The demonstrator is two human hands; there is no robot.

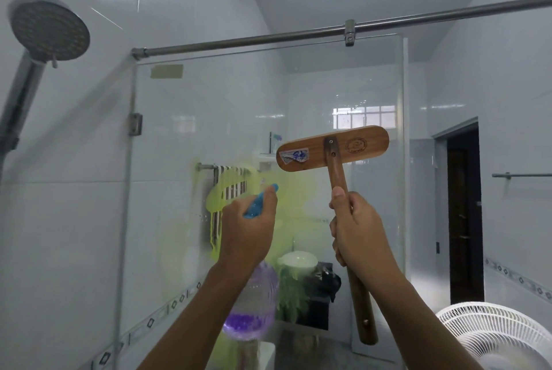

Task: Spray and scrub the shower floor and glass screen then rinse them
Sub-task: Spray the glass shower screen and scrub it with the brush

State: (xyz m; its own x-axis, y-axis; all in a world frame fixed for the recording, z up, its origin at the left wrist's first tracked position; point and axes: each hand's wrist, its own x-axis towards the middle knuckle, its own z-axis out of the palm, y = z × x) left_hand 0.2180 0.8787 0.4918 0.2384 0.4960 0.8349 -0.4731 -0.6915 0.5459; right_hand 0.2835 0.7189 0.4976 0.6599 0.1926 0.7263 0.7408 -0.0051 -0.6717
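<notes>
Bottle: left fingers grip | brush: right fingers grip | glass screen edge close right

towel rail, striped towel draped over it

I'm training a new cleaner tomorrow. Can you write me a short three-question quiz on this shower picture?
1. Which hand holds the spray bottle? A) left B) right C) neither
2. True or false: the wooden brush lies on the floor.
3. Fill in: the sprayed cleaner on the glass screen looks yellow-____.
Key: 1 A, the left hand. 2 false, the right hand holds it up by its handle. 3 green.
</notes>
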